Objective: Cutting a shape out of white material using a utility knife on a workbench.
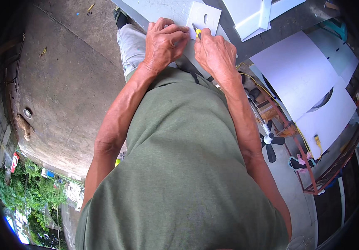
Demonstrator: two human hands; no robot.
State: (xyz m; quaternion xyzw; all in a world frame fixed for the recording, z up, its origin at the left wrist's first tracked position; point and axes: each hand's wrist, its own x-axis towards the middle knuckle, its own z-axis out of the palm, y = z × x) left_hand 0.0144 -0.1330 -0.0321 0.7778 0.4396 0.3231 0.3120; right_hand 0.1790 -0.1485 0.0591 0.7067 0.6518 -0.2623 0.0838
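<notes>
A small white sheet with an oval slot cut through it lies on the grey work surface. In my right hand is a yellow utility knife, its dark blade tip pointing at the sheet's lower left part. My left hand is closed, with its curled fingers and thumb at the sheet's left edge, close to the blade. The undersides of the left fingers are hidden. Part of another pale sheet or board shows beneath my right hand.
White panels and strips lie at the surface's far right. Large white sheets lean at the right, near a reddish metal frame, a dark-bladed fan and a yellow cord. Concrete floor extends to the left.
</notes>
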